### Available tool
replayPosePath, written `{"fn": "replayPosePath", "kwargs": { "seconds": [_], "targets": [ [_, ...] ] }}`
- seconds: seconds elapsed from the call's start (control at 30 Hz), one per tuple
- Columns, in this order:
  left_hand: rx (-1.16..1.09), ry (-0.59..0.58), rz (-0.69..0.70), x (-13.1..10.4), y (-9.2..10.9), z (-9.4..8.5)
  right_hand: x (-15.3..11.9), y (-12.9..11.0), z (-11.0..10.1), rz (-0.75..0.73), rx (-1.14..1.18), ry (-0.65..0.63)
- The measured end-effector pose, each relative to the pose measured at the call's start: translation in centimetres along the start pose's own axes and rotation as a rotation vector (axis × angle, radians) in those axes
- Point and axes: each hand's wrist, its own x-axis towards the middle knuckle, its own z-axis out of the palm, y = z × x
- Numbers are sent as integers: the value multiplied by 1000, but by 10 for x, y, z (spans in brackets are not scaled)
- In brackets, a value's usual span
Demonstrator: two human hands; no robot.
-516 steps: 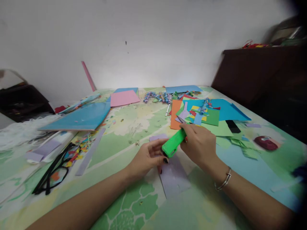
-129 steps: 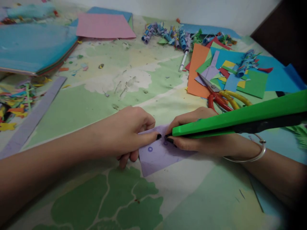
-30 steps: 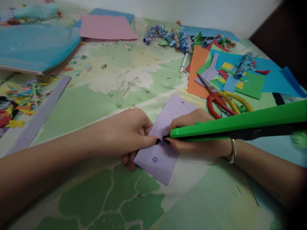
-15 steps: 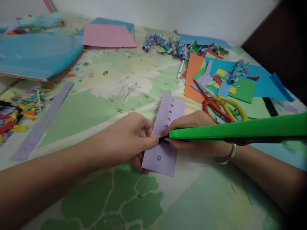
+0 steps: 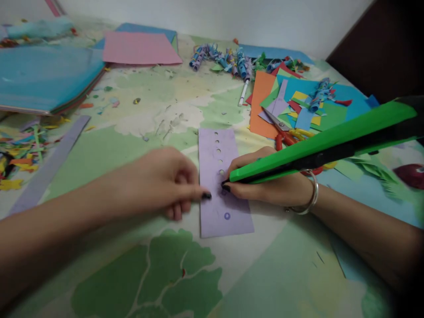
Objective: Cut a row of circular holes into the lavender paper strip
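directly between the fingers (image 5: pixel 206 194) of both hands, the purple paper (image 5: pixel 212 205)

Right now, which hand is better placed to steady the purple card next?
Probably the left hand: it seems to hold nothing, and its thumb is over the left edge of the purple card. The right hand is gripping the green tool.

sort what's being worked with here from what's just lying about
In use:
- purple paper with a row of holes, left hand at its edge
- green tool, in the right hand

Lying about, apparently:
- scissors
- pink sheet
- orange sheet
- white pen
- long purple strip
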Motion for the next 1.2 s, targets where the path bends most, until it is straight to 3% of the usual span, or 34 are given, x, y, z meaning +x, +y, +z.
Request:
{"fn": "replayPosePath", "kwargs": {
  "seconds": [0.07,0.1,0.13,0.23,0.3,0.37,0.5,0.8,1.0,1.2],
  "targets": [
    [237,489,319,9,-4,-11,0,0,0,6,36,-5],
    [297,556,470,13,-7,-14,0,1,0,2,32,-4],
    [377,582,618,17,-10,-15,0,2,0,-7,11,-2],
    [631,371,862,24,-18,-9,-1,4,1,-50,-120,37],
    [763,259,852,26,-21,-4,-2,5,2,-66,-209,87],
    [834,231,810,25,-21,-1,-3,6,2,-80,-233,105],
    [872,239,779,24,-19,-1,-4,6,1,-71,-159,56],
    [846,261,825,27,-22,-2,-4,6,3,-117,-262,95],
    [849,255,806,28,-21,-2,-5,2,3,-61,-317,93],
    [854,236,786,27,-19,-2,-4,7,3,-94,-242,95]
  ]
}}
